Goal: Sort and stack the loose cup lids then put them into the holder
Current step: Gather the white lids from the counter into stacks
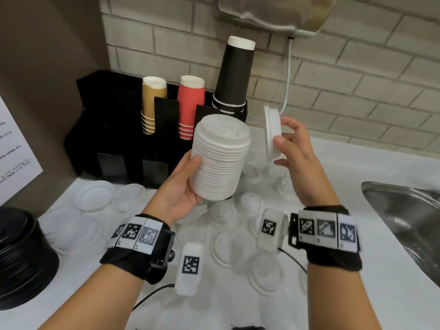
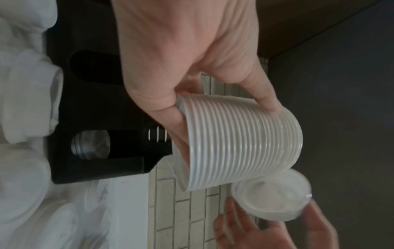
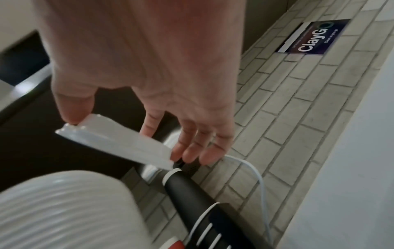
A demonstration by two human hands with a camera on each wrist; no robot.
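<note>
The left hand [image 1: 181, 186] has its grip wrapped round a tall stack of white lids [image 1: 220, 158], thumb on the near side and fingers curled behind, holding it tilted in the air above the tabletop [image 1: 345, 294]. Just right of that grip, with a narrow gap of open air between, the right hand [image 1: 295, 148] pinches a single white lid [image 1: 271, 132] by its rim, thumb on the near edge and fingertips on the far edge, the lid standing on edge with its face toward the stack. The two do not touch.

Below both grips the tabletop is strewn with loose lids [image 1: 228, 246], clear and white, lying flat and partly overlapping; bare surface shows only toward the near right. Left of the left grip and near the tabletop's front edge sits a stack of black lids [image 1: 21, 253].

Right of the right grip, the rim of a steel sink [image 1: 390, 210] cuts off the tabletop.

Beyond the left grip stands the black holder [image 1: 95, 129] against the brick wall, with 3 cup stacks in its upper slots: tan cups [image 1: 153, 103], red cups [image 1: 191, 106] and black cups [image 1: 234, 75]. Its lower front slots look dark; the left wrist view shows a few clear lids in 1 of them.
</note>
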